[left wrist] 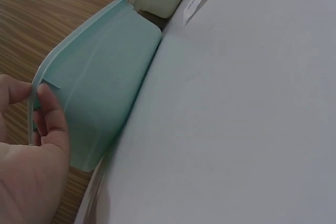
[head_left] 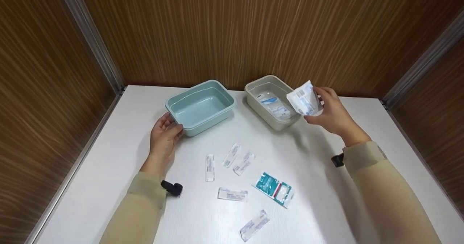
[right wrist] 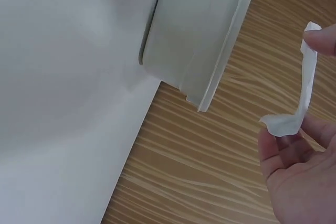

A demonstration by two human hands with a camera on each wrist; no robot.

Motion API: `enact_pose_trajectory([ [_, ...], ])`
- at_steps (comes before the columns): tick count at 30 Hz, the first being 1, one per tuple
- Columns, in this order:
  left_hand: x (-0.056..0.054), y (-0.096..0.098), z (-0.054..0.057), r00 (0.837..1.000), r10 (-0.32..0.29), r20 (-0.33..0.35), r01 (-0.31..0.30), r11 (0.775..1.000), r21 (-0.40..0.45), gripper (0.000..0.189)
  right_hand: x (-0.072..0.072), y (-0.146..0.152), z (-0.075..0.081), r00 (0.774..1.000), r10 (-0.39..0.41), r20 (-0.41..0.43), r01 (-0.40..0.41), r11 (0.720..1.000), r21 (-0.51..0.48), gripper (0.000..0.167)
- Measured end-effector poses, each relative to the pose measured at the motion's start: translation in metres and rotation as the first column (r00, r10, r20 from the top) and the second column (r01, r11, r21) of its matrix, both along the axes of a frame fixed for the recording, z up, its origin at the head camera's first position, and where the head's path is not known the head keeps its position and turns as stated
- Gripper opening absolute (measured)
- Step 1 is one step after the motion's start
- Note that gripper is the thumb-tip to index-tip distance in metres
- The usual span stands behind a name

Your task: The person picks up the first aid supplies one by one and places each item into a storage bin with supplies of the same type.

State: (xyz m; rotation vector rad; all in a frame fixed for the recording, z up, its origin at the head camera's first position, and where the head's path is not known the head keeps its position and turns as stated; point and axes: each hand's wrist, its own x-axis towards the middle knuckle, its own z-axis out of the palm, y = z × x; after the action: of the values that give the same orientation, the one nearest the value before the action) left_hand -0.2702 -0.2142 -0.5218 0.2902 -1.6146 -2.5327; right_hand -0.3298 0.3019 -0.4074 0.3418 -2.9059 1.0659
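My left hand (head_left: 163,137) pinches the near left rim of the pale blue-green plastic bin (head_left: 197,124), thumb and fingers on either side of the edge in the left wrist view. The bin stands at the back of the table with a bare inside. Over the right edge of the beige bin (head_left: 266,117), my right hand (head_left: 331,113) grips a white packet (head_left: 303,99) with blue print between thumb and fingers. In the right wrist view that packet (right wrist: 307,87) looks thin and bent. Inside the beige bin lies another white and blue packet (head_left: 276,107).
Several narrow white sachets, one of them a slim sachet (head_left: 210,168), lie scattered across the white table (head_left: 181,222). Among them is a green and white packet (head_left: 274,189). Wood-grain panels (head_left: 203,30) rise behind and at both sides.
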Motion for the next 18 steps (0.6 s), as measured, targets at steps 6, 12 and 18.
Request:
enact_pose_trajectory([
  [6,0.001,-0.002,0.000,0.999,0.030,0.031,-0.029,0.999,-0.029,0.074,-0.030,-0.009,-0.002,0.998,-0.031,0.057,0.031,0.999,0.005,0.110],
  [12,0.002,-0.002,-0.001,0.998,0.050,0.036,-0.049,0.998,-0.038,0.073,-0.050,-0.016,-0.010,0.990,-0.062,0.124,0.061,0.998,0.011,0.108],
  [18,0.005,-0.003,-0.001,0.998,0.053,0.033,-0.051,0.997,-0.049,0.073,-0.053,-0.022,-0.015,0.982,-0.083,0.167,0.083,0.997,0.011,0.106],
])
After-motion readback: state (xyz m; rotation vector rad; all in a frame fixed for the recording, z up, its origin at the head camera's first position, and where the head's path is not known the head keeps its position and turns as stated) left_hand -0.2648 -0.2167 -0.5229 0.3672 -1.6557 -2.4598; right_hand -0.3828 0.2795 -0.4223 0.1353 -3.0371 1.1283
